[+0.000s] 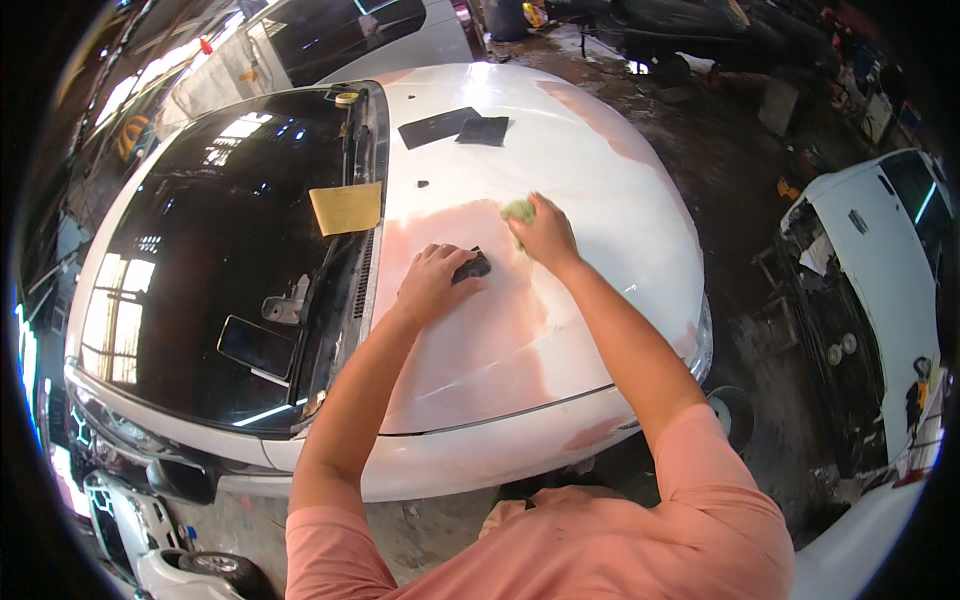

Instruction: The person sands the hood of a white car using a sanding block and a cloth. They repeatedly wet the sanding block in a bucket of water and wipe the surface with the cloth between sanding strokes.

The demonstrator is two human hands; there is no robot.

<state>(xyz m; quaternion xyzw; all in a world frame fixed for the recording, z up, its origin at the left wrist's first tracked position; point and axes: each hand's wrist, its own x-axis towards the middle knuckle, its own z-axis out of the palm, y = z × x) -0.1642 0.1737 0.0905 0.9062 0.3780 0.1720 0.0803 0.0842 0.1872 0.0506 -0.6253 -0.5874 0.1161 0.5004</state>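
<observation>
In the head view, a glossy white car hood with patchy pale-pink areas fills the middle, and both bare hands are over it. The left hand rests on the large pink patch, its fingers bent and its thumb spread to the side, closed around a small crumpled black pad that lies against the hood. The right hand, farther forward and to the right, is curled tightly around a soft pale-green sponge-like piece at the edge of the same patch; part of this piece shows to the left of the fingers.

Beyond the hands, two flat dark-grey rectangular sheets lie on the hood, one partly overlapping the other. A small black scrap sits between them and the left hand. To the left, a creased yellow rectangular sheet lies across the lower edge of the dark glass windshield, with a small yellow ring-shaped roll farther up that edge. A black rectangular phone lies on the windshield, near a grey irregular object whose kind I cannot tell. At the right, well apart from the hood, stands a white vehicle body part with a window.
</observation>
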